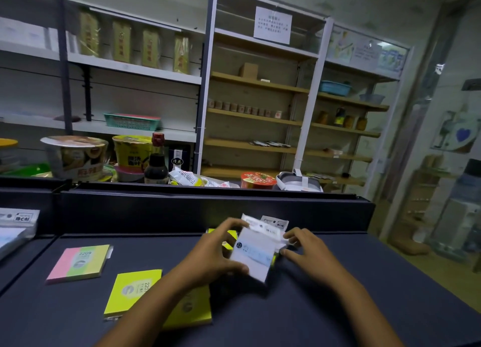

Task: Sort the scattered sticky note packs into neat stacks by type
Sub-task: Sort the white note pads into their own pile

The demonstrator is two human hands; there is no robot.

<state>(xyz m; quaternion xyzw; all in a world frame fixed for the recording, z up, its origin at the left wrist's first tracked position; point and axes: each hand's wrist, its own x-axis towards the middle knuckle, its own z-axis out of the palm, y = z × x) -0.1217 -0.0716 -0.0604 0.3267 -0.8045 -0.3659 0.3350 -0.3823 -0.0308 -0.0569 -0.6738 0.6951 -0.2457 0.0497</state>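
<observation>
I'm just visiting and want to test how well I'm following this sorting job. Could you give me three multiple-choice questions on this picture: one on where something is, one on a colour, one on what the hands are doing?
1. Where does the pink and green pack lie?
A. Left on the dark counter
B. On a wooden shelf
C. Under the right hand

2. What colour is the pack just right of it?
A. Blue
B. Yellow-green
C. Red

3. What are the hands doing?
A. Resting flat and empty
B. Lifting a soup bowl
C. Holding white packs

Answers: 1 A, it lies far left on the counter. 2 B, its cover is yellow-green. 3 C, the left hand and right hand grip the white packs from both sides.
</observation>
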